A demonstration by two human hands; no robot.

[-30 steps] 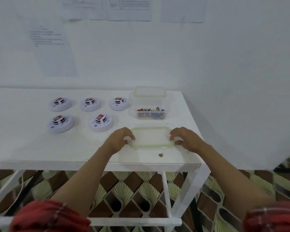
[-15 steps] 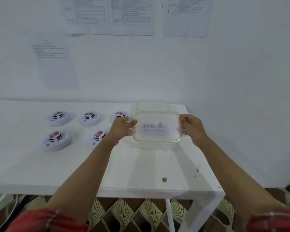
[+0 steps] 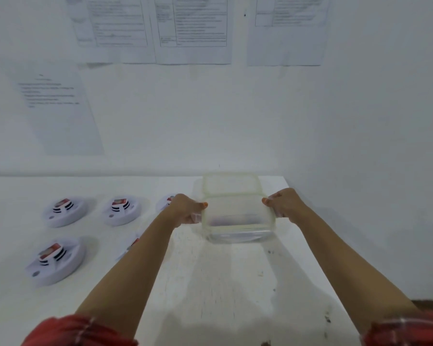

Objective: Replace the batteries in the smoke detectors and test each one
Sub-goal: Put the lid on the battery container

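Both hands hold a clear plastic lid [image 3: 238, 216] with a pale green rim, my left hand [image 3: 185, 211] gripping its left tab and my right hand [image 3: 283, 206] its right tab. The lid is over the front of a clear battery container [image 3: 231, 181] at the table's back right. Only the container's rear rim shows clearly, and its contents are a blur through the lid. Several white round smoke detectors with red and black tops lie to the left: one at the far left back [image 3: 65, 211], one beside it [image 3: 121, 209], one in front [image 3: 55, 258]. My left arm partly hides two more.
The white table [image 3: 223, 283] ends at a right edge close to the white wall. Printed sheets [image 3: 193, 28] hang on the back wall above the table. Small dark specks mark the tabletop near the front right.
Both hands lifted the lid from the table's front edge and carried it away from me to the battery container. The view has tilted up toward the wall.
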